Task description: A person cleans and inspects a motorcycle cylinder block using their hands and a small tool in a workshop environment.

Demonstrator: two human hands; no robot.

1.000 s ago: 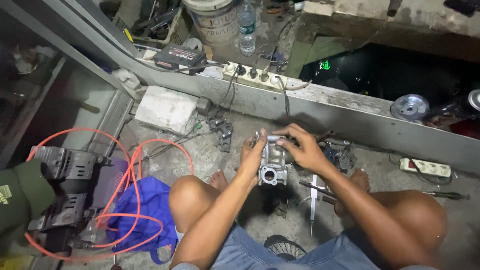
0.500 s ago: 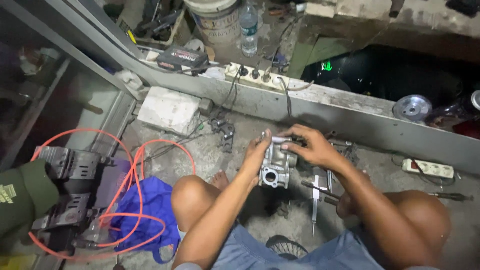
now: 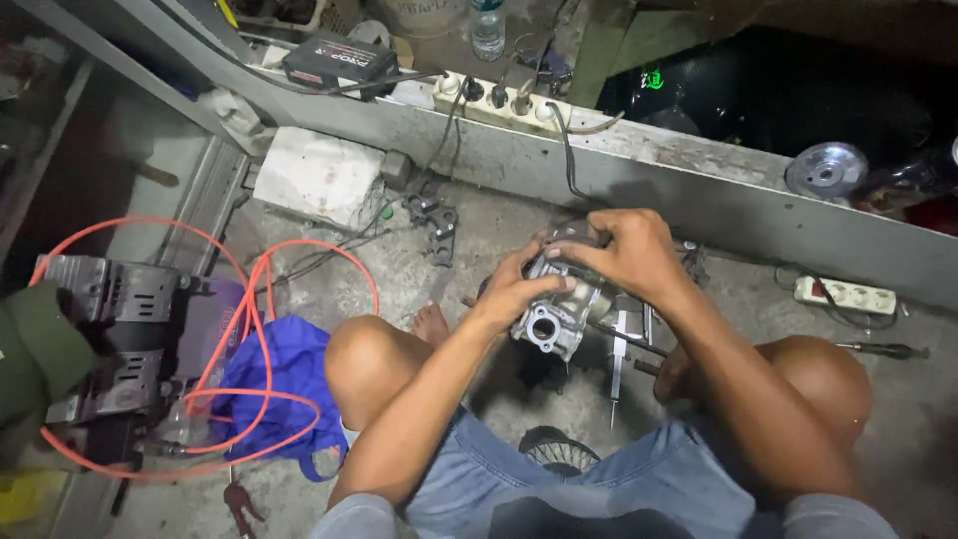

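— Since a moment ago the metal casting (image 3: 555,317) has tipped a little in my grip and my right hand (image 3: 621,250) has slid over its top; where is it now?

— Held off the concrete floor (image 3: 419,269), between my knees, round port facing up toward me. My left hand (image 3: 514,291) cups its near side, fingers (image 3: 547,286) wrapped and pressed on the body. My right fingers are curled over the top edge, clamped on it.

— How does it handle?

— I judge it heavy for its size, rigid, sharp-edged and probably oily, so slippery. Best gripped by the thick body, not the thin fins or the port rim.

— Around it?

— Long tools (image 3: 619,359) lie just beneath, an orange hose (image 3: 249,299) loops over a blue bag (image 3: 269,384) to my left, a white power strip (image 3: 846,295) sits well apart on the right.
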